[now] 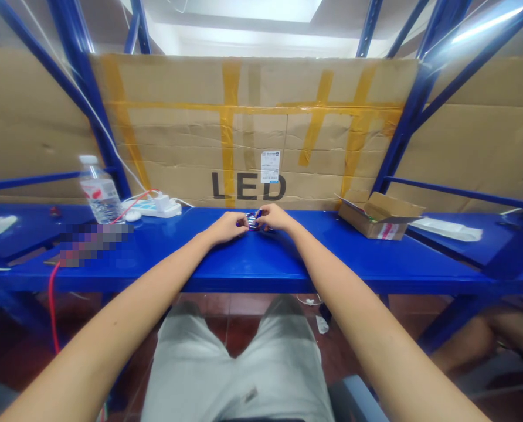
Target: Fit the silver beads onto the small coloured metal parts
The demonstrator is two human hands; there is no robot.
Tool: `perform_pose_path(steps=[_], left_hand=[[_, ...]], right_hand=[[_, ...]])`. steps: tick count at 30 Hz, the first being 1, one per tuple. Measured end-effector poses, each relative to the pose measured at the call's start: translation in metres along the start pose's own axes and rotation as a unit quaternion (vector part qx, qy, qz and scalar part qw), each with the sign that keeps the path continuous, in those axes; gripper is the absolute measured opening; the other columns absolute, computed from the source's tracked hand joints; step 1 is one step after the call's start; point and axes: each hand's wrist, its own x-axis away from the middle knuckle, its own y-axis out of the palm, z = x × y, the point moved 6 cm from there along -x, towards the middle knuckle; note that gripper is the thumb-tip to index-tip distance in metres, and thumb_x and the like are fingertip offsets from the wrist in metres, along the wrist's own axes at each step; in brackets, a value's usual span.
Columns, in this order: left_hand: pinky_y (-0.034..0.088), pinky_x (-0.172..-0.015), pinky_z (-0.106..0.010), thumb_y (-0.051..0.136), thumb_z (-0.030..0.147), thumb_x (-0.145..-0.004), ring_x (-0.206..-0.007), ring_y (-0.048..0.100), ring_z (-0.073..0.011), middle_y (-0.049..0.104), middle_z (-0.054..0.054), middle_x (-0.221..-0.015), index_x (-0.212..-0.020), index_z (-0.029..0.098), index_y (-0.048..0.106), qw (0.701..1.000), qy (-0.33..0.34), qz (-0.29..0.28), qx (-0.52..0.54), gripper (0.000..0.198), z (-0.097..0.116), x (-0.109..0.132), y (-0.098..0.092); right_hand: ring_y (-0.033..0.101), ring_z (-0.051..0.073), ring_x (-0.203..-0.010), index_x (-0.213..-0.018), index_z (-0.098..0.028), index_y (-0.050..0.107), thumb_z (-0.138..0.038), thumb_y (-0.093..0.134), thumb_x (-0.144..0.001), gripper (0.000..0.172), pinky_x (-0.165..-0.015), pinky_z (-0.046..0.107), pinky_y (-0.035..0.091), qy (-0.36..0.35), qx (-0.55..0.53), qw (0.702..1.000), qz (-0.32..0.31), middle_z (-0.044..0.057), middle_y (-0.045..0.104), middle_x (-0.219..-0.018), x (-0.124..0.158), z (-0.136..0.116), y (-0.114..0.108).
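Observation:
Both my hands meet at the middle of a blue shelf-like bench (261,264). My left hand (228,226) and my right hand (274,217) each pinch the same small blue and silver part (252,221), held just above the bench surface. The part is too small and too covered by my fingers to tell what it is. My forearms stretch straight out from the bottom of the view, over my lap in grey trousers.
A water bottle (98,191) and a white power strip (153,206) with red and white wires stand at the left. An open cardboard box (378,215) sits at the right. A taped cardboard sheet marked LED (248,135) walls the back, framed by blue rack posts.

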Motion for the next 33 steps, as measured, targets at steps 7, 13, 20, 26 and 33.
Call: perform_pose_path(steps=[7, 13, 20, 26, 33], left_hand=[[0.048, -0.08, -0.029, 0.069, 0.023, -0.08, -0.081, 0.063, -0.0179, 0.074, -0.003, -0.087, -0.087, 0.017, 0.071, 0.997, 0.008, 0.082, -0.004, 0.01, 0.004, -0.001, -0.012], [0.046, -0.075, -0.028, 0.07, 0.023, -0.079, -0.077, 0.06, -0.0171, 0.071, -0.003, -0.083, -0.084, 0.016, 0.069, 0.993, 0.003, 0.12, -0.018, 0.008, 0.006, -0.001, -0.018], [0.045, -0.069, -0.026, 0.069, 0.027, -0.082, -0.068, 0.058, -0.0146, 0.067, 0.0, -0.073, -0.086, 0.017, 0.066, 0.987, 0.033, 0.155, -0.015, 0.011, 0.015, 0.003, -0.023], [0.046, -0.068, -0.026, 0.069, 0.023, -0.081, -0.068, 0.06, -0.0145, 0.069, 0.0, -0.074, -0.086, 0.018, 0.067, 0.982, 0.083, 0.167, -0.021, 0.007, 0.017, 0.003, -0.02], [0.046, -0.068, -0.026, 0.067, 0.018, -0.083, -0.069, 0.061, -0.0148, 0.07, -0.001, -0.077, -0.088, 0.017, 0.069, 0.977, 0.124, 0.163, -0.06, 0.005, 0.019, 0.002, -0.017]], right_hand=[[0.06, 0.012, -0.055, -0.079, -0.015, 0.058, 0.001, 0.062, -0.08, 0.016, -0.057, 0.022, 0.048, -0.029, 0.008, 1.0, 0.008, -0.001, 0.065, -0.065, -0.006, 0.004, 0.003], [0.061, 0.013, -0.066, -0.08, -0.015, 0.057, -0.003, 0.057, -0.084, 0.012, -0.062, 0.022, 0.045, -0.038, 0.064, 0.997, 0.006, 0.001, 0.066, -0.071, -0.011, 0.01, 0.007], [0.051, 0.014, -0.072, -0.077, -0.018, 0.05, -0.013, 0.063, -0.077, 0.013, -0.064, 0.024, 0.036, -0.125, 0.184, 0.975, 0.017, -0.002, 0.057, -0.074, -0.009, 0.001, 0.013], [0.05, 0.016, -0.073, -0.081, -0.018, 0.051, -0.008, 0.056, -0.075, 0.012, -0.067, 0.027, 0.034, -0.164, 0.19, 0.968, 0.007, 0.0, 0.059, -0.078, -0.008, 0.0, 0.016], [0.048, 0.015, -0.072, -0.079, -0.017, 0.055, -0.009, 0.054, -0.077, 0.008, -0.065, 0.026, 0.033, -0.199, 0.19, 0.961, 0.016, 0.0, 0.06, -0.075, -0.006, -0.006, 0.018]])
